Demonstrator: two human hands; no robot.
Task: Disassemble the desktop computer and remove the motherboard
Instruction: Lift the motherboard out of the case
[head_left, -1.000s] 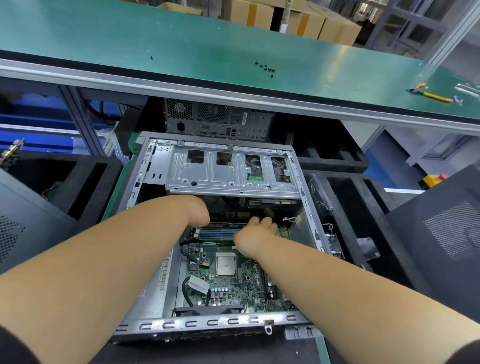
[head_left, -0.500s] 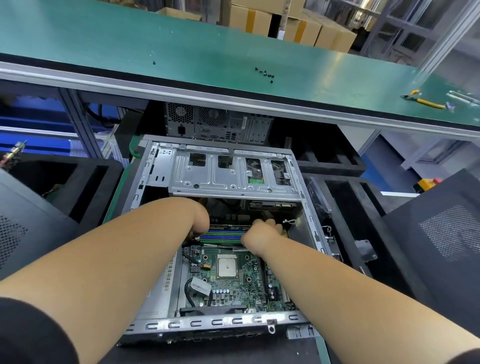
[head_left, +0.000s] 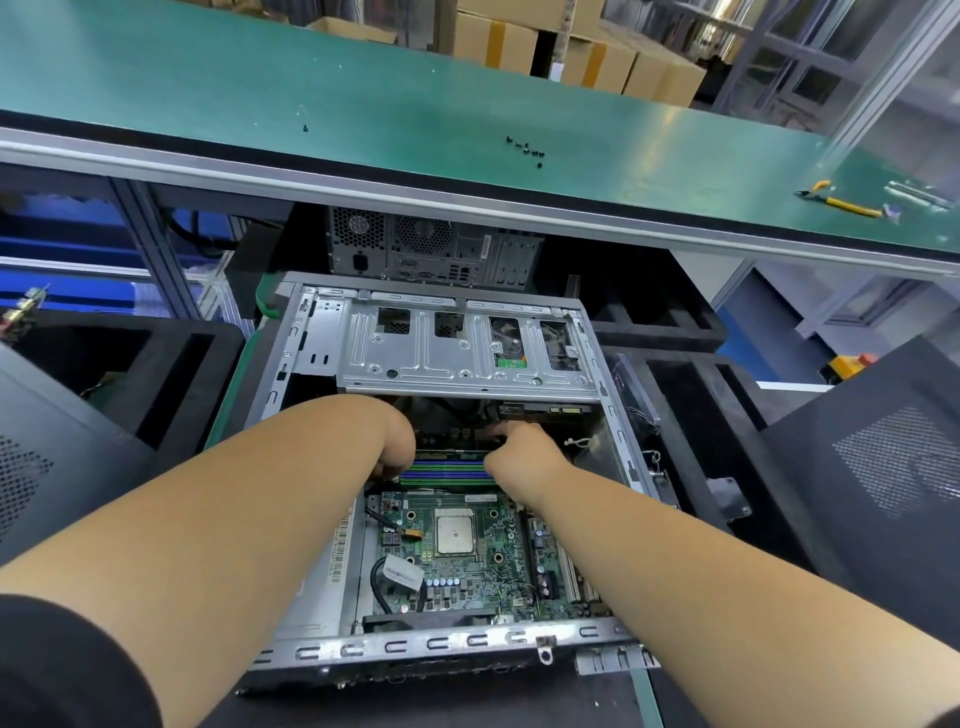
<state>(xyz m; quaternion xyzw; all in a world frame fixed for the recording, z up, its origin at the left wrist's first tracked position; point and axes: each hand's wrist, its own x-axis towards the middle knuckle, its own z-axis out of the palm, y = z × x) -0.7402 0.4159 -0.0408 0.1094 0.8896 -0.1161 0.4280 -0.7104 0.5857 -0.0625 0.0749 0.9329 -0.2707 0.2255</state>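
Between my left hand & right hand, grips hidden so can't tell, green motherboard w/ bare silver CPU sits unremoved in open grey metal case.

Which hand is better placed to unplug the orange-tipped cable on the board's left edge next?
Probably the left. The left hand sits just above the orange-tipped cable on the motherboard, on the same side. The right hand is over the far end of the memory slots and would have to cross the board.

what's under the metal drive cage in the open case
Under the drive cage both hands reach in: left hand, right hand, above the memory slots on the motherboard. Their fingertips and whatever they touch are hidden by the cage and shadow.
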